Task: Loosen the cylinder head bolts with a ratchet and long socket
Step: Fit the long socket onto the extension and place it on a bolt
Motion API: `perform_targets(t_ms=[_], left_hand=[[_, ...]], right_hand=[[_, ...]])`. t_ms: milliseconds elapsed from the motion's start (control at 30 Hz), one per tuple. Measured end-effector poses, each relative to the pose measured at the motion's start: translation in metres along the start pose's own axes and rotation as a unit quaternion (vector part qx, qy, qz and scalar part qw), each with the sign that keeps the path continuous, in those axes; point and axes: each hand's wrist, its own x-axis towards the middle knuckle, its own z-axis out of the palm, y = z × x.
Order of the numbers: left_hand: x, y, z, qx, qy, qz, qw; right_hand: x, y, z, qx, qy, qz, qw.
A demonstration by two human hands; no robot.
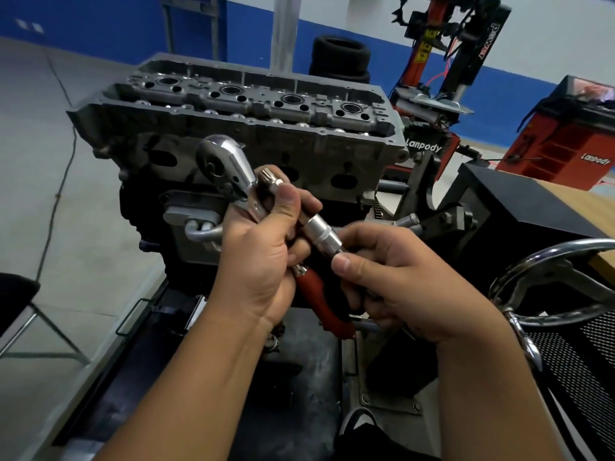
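My left hand (263, 257) grips a chrome ratchet (223, 161) with a red and black handle, its head raised in front of the engine. The same hand's thumb and fingers pinch the splined end of a long socket (321, 229). My right hand (392, 281) pinches the other end of that socket between thumb and fingers. Behind the hands stands the grey cylinder head (253, 104) on the engine block, its top open, with several bolt holes and round wells in view.
The engine sits on a dark stand (299, 367). A chrome handwheel (559, 287) juts in at the right, next to a black cabinet (519, 201). Stacked tyres (341, 58) and red workshop machines (565, 141) stand behind. A black stool (16, 294) is at the left.
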Motion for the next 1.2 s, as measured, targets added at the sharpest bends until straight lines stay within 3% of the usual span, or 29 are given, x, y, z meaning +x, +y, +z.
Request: perform_targets(t_ms=[300, 533, 667, 767, 867, 967, 1200], left_hand=[[-0.004, -0.009, 0.003, 0.001, 0.005, -0.036, 0.999], [-0.006, -0.007, -0.007, 0.147, 0.042, -0.062, 0.986], [-0.007, 0.001, -0.016, 0.109, -0.018, -0.120, 0.987], [-0.007, -0.001, -0.017, 0.072, -0.070, -0.186, 0.977], [-0.015, -0.010, -0.017, 0.101, -0.122, -0.188, 0.969], [-0.027, -0.023, -0.010, 0.117, -0.139, -0.208, 0.961], [-0.035, -0.039, 0.000, -0.009, -0.075, -0.209, 0.975]], right_hand=[[0.002, 0.003, 0.005, 0.042, -0.002, -0.012, 0.999], [0.010, 0.004, 0.013, -0.032, 0.096, -0.050, 0.994], [0.010, 0.008, 0.012, 0.078, 0.171, -0.016, 0.982], [0.015, 0.005, 0.017, 0.302, 0.230, -0.080, 0.922], [0.020, -0.006, 0.015, 0.494, 0.277, -0.193, 0.801], [0.016, -0.011, 0.007, 0.604, 0.313, -0.212, 0.701], [0.011, -0.004, 0.000, 0.718, 0.303, -0.198, 0.594]])
